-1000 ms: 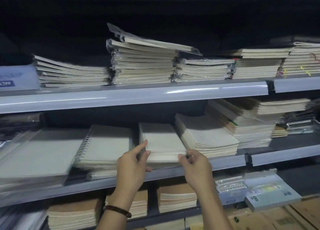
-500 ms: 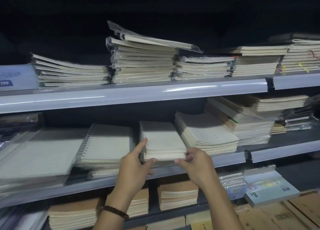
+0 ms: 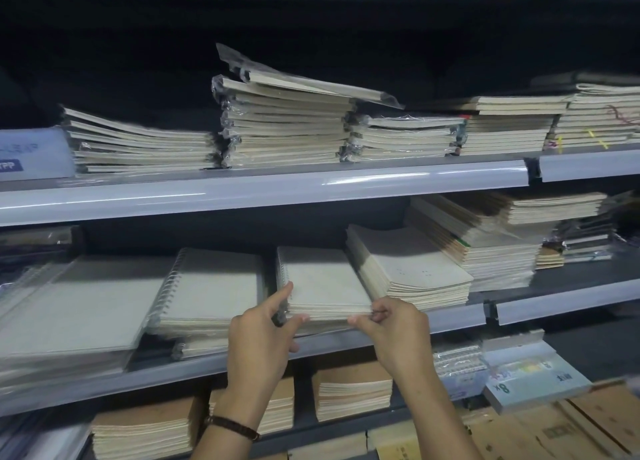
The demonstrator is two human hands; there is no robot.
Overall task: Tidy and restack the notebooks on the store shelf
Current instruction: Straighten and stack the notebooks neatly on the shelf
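A: Largest first. Grey metal store shelving (image 3: 263, 189), three tiers in view, dark back panel. Top tier carries flat stacks of cream notebooks; the tall middle pile of plastic-wrapped cream notebooks (image 3: 284, 127) has its topmost copy lying skewed and tilted, overhanging to the right.

B: Middle tier?

A: Left to right: a wide stack of large wrapped pale-grey notebooks (image 3: 79, 307) sloping toward the shelf lip; next a stack of white spiral-bound notebooks (image 3: 211, 290), coil on the left edge; then the small stack of white spiral notebooks (image 3: 322, 283) under the hands; just beside it a fanned pile of cream soft-cover notebooks (image 3: 412, 269), leaning left; further right, taller uneven cream piles (image 3: 495, 248).

B: Bottom tier?

A: Brown kraft-cover notebook stacks (image 3: 349, 390), partly behind the forearms. A light-blue boxed pack marked "8K" (image 3: 530, 376) sits to the right.

B: Hands?

A: Left hand (image 3: 259, 338) grips the near-left corner of the small spiral stack, index finger laid up along the coil edge, thumb under the front edge. Right hand (image 3: 394, 324) pinches the near-right corner between thumb and curled fingers. Both are touching the stack; the stack sits on the middle tier at its front lip. Cannot tell whether it is lifted clear of the shelf.

B: Smallest item?

A: Dark braided wristband (image 3: 232, 426) on the left wrist.
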